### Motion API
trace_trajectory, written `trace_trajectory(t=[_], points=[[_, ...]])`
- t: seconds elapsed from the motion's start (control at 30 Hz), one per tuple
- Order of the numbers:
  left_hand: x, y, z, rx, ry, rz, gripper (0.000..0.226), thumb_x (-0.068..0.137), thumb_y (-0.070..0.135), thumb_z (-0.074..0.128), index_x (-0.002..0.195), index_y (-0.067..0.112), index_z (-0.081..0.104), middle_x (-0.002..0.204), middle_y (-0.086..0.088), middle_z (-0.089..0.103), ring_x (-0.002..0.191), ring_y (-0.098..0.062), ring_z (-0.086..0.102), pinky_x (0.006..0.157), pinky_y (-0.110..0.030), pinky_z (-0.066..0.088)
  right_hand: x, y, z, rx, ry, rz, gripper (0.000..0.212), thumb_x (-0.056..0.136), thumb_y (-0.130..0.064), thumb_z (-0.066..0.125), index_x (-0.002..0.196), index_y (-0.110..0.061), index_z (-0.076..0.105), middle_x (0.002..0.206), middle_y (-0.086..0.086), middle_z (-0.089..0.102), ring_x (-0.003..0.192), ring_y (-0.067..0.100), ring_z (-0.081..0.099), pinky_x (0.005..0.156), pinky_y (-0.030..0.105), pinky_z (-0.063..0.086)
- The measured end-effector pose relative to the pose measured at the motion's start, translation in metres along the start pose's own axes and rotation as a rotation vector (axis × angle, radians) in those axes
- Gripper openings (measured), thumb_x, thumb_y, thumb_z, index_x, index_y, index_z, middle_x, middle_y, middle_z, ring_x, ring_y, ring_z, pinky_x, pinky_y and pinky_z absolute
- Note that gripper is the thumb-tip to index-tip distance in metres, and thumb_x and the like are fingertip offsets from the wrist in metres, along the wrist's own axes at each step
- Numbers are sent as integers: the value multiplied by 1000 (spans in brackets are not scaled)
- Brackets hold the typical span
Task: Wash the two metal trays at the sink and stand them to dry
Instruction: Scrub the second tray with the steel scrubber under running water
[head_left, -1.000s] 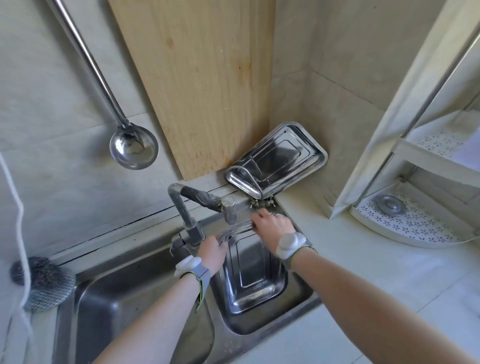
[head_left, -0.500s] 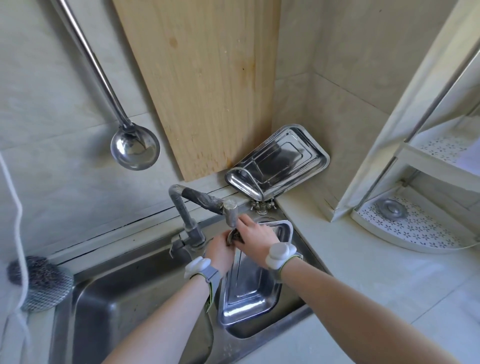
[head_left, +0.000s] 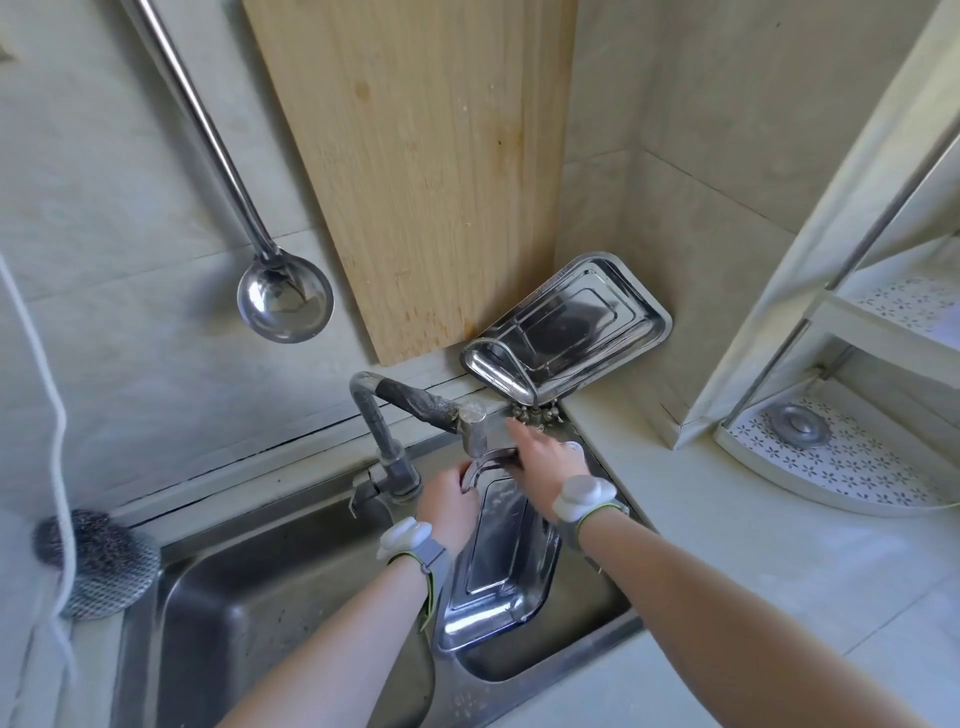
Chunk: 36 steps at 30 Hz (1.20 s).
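Obs: near tray (head_left: 498, 561) lies tilted in the right basin of the sink (head_left: 260, 597), with its far end raised just under the tap (head_left: 415, 400) spout. The left hand (head_left: 447, 499) has its fingers curled round the tray's far-left rim. The right hand (head_left: 543, 457) lies over the far rim, fingers straight and close together. The far tray (head_left: 571, 322) stands on edge on the table (head_left: 727, 545) behind the sink, leaning in the wall corner, beside the wooden board (head_left: 415, 156). A ladle (head_left: 284, 301) hangs at left.

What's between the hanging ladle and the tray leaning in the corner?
Head view: the lower end of the wooden board stands between the ladle and the leaning tray.
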<state>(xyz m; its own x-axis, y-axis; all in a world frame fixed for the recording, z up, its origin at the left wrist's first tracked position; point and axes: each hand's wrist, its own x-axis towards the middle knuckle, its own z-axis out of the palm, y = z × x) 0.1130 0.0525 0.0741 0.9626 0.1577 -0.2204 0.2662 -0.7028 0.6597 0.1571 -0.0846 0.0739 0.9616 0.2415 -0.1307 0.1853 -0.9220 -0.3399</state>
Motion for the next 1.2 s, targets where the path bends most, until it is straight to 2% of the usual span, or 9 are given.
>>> trace_trajectory(t=[0.1, 0.27, 0.43, 0.6, 0.73, 0.83, 0.97, 1.13, 1.2], points=[[2, 2, 3, 50, -1, -3, 26, 88, 4, 44, 102, 15, 63, 95, -13, 70, 92, -34, 64, 75, -35, 49, -5, -26, 3, -68, -15, -242, 35, 95, -27, 52, 128, -19, 43, 123, 3, 54, 93, 35, 64, 70, 40, 50], [-4, -4, 1, -14, 23, -17, 31, 86, 4, 48, 107, 18, 66, 90, -11, 70, 88, -35, 63, 76, -35, 49, 2, 13, 2, -11, -54, 59, 38, 96, -29, 52, 130, -28, 36, 129, -1, 51, 99, 33, 63, 78, 51, 54], [1, -4, 3, -21, 29, -15, 29, 88, 2, 45, 105, 16, 64, 93, -13, 69, 90, -35, 62, 73, -33, 46, -6, -24, 9, -76, 16, -278, 32, 98, -32, 47, 128, -21, 45, 122, 0, 52, 87, 36, 65, 68, 44, 53], [-3, -9, -6, -71, 44, -1, 26, 87, -1, 45, 95, 12, 67, 75, -8, 59, 73, -30, 53, 66, -28, 38, 5, 12, 5, -74, -49, 103, 35, 94, -19, 56, 125, -27, 42, 123, -1, 59, 95, 30, 64, 76, 44, 55], [0, -7, -8, -136, 67, -24, 30, 86, -4, 46, 100, 12, 67, 77, -9, 60, 76, -30, 56, 67, -26, 37, 3, -22, 2, -23, 20, -200, 25, 97, -34, 51, 117, -20, 50, 113, 1, 60, 91, 32, 64, 74, 42, 52], [-2, -19, -17, -264, 70, -74, 28, 86, -2, 49, 93, 17, 67, 61, -4, 53, 57, -22, 46, 54, -26, 33, 8, 14, -3, 173, 49, 46, 33, 93, -37, 58, 124, -35, 47, 122, -6, 59, 91, 23, 68, 79, 40, 57], [-8, -29, -21, -450, 96, -178, 27, 83, -2, 52, 64, 17, 52, 51, 4, 36, 52, -16, 29, 52, -26, 25, 3, 47, 12, 717, -28, 480, 21, 87, -33, 67, 102, -24, 55, 87, 6, 68, 52, 26, 68, 51, 41, 59], [-12, -34, -24, -360, -1, -85, 12, 82, 4, 63, 81, 16, 63, 69, 0, 58, 65, -17, 50, 65, -25, 38, -11, 53, 28, 733, -93, 541, 15, 89, -24, 63, 102, -17, 60, 81, 8, 65, 60, 30, 67, 55, 45, 60], [-7, -35, -28, -224, -45, -39, 17, 81, 8, 66, 95, 18, 68, 82, 0, 68, 78, -18, 61, 74, -23, 42, -3, 55, 25, 548, -65, 464, 21, 88, -32, 61, 107, -25, 61, 85, 6, 68, 69, 31, 68, 65, 46, 60]])
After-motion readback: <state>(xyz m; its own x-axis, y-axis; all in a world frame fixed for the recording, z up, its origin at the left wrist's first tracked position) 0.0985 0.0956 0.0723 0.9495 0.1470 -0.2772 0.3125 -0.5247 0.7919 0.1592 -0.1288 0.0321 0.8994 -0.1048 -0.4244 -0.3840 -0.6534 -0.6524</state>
